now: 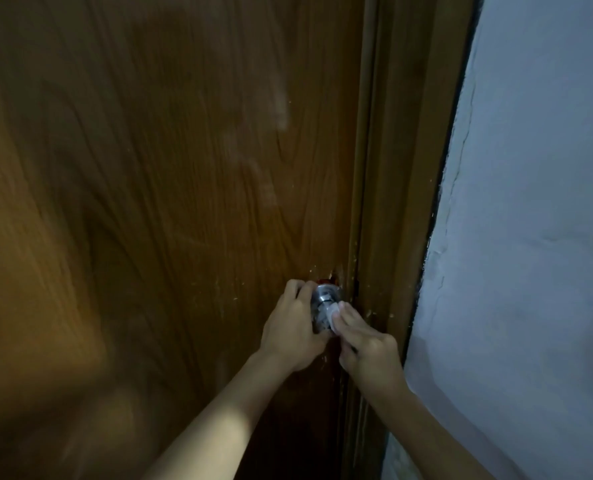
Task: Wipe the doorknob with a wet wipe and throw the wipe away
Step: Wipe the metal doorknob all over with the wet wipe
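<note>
A round silver doorknob (323, 301) sits low on the right edge of a brown wooden door (170, 174). My left hand (293, 329) wraps around the knob's left side and grips it. My right hand (366, 342) presses a small white wet wipe (333, 315) against the knob's right face with its fingertips. Most of the wipe is hidden under my fingers.
The wooden door frame (405, 202) runs along the door's right edge, close to my right hand. A pale, rough plastered wall (530, 237) fills the right side. The scene is dim.
</note>
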Motion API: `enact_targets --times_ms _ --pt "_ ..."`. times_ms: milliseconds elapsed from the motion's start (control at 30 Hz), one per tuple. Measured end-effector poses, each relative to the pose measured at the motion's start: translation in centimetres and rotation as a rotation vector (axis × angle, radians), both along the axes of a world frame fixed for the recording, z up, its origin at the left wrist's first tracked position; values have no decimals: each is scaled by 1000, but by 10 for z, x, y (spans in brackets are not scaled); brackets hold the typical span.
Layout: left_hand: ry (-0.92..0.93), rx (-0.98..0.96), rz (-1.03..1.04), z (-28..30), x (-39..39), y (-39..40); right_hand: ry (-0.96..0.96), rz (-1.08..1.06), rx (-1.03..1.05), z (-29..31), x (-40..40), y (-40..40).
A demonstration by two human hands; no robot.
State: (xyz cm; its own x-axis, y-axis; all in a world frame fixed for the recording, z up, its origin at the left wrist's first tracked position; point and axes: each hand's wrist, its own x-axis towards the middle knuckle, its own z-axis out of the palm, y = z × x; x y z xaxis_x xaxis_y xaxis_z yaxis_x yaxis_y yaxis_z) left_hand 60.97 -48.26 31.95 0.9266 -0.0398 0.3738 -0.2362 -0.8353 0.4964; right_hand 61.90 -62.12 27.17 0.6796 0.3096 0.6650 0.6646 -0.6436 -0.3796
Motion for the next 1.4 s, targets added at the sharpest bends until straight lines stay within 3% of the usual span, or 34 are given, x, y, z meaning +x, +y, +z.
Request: enact_targets --times_ms 100,200,367,500,700,833,900,1033,1133,1300,1400 --pt "-1 3 11 0 0 -1 -48 -2 97 -6 -2 2" --pt "-8 6 33 0 0 -1 79 -18 267 -6 -5 4" --pt "-5 11 27 0 0 -1 -10 7 78 -4 4 6" --pt "-12 4 21 -1 0 0 194 -5 175 0 6 4" --pt "-18 -8 7 -4 3 2 35 24 157 -6 4 6" --pt "-27 -17 5 -5 2 2 438 84 430 3 2 1" --pt "-32 -5 4 -5 2 2 524 70 587 4 0 2" --pt "-54 18 13 -4 1 2 264 -88 417 2 -5 9" --pt "-67 24 14 -5 0 2 71 -17 205 -5 1 11" --pt "-70 17 -31 -4 -1 3 -54 43 80 -25 -2 3" --pt "-48 25 -31 -3 0 4 39 53 171 -18 -1 4"
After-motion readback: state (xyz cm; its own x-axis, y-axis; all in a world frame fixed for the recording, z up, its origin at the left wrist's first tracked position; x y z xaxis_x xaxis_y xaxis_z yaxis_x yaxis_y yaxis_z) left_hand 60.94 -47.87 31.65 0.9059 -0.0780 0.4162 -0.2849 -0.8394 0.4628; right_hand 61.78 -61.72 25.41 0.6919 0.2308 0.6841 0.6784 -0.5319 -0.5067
